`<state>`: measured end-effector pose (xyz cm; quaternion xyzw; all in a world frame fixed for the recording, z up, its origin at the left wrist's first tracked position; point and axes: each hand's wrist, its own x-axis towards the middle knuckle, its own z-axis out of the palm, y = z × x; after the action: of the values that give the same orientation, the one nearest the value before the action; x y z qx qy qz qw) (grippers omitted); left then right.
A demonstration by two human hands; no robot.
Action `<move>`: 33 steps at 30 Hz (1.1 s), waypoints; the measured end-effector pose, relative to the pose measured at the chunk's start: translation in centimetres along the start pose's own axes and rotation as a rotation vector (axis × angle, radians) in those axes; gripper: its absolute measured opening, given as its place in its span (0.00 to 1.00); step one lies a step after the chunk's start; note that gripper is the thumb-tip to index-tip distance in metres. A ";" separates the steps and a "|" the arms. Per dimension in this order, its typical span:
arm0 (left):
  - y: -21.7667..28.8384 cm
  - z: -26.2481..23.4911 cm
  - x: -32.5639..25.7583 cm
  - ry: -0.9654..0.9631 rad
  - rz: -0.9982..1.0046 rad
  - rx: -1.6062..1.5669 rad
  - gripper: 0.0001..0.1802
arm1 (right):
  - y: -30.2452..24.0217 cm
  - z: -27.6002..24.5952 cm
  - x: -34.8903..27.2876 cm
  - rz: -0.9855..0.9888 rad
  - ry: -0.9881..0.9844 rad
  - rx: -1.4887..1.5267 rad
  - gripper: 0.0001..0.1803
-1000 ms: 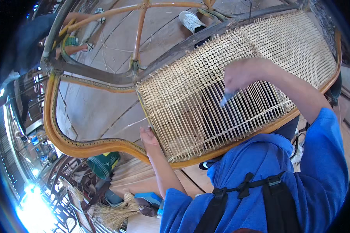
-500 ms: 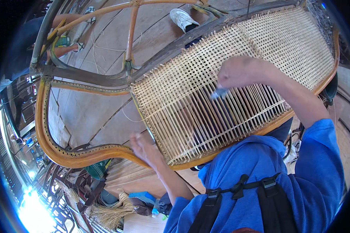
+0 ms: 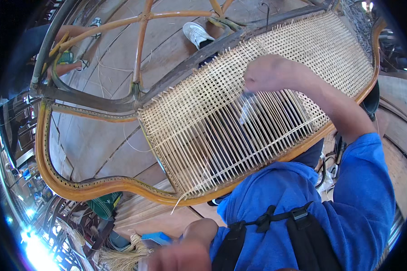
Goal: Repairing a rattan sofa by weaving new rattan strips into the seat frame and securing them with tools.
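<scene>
A long curved wooden seat frame lies across my lap, with a pale woven cane panel filling its right part. At the far side and right end the cane makes a tight mesh. Nearer to me, a section of bare parallel cane strands has dark gaps between them. My right hand is closed over the mesh's edge, holding a slim, blurred silvery tool that points down at the strands; its exact kind is unclear. My left hand is low, near my body, away from the panel and smeared by motion.
The frame's left part is an open loop with a row of small holes. Bent poles rise at the far left. A white shoe and another person's legs are beyond. A bundle of straw-like strands lies at lower left.
My left hand has left the frame's front edge and moved down toward my body. My right hand stays over the weave with the tool. The whole view has shifted slightly.
</scene>
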<state>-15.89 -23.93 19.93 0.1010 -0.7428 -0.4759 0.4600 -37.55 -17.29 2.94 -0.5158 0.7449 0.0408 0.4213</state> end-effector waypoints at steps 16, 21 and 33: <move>-20.0 -0.8 -18.1 -0.556 -0.597 1.025 0.27 | -0.3 0.7 0.7 -0.091 -0.151 0.064 0.18; -18.3 0.2 -19.4 -0.563 -0.660 1.093 0.32 | -0.4 1.4 1.9 -0.091 0.196 0.153 0.20; -14.9 -0.1 -21.5 -0.667 -0.600 1.021 0.36 | -2.9 1.5 2.8 0.024 -0.008 -0.038 0.17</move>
<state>-8.13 -19.19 -4.58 0.3553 -0.9162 -0.1782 -0.0510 -34.66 -19.95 1.13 -0.5147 0.7484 0.0620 0.4138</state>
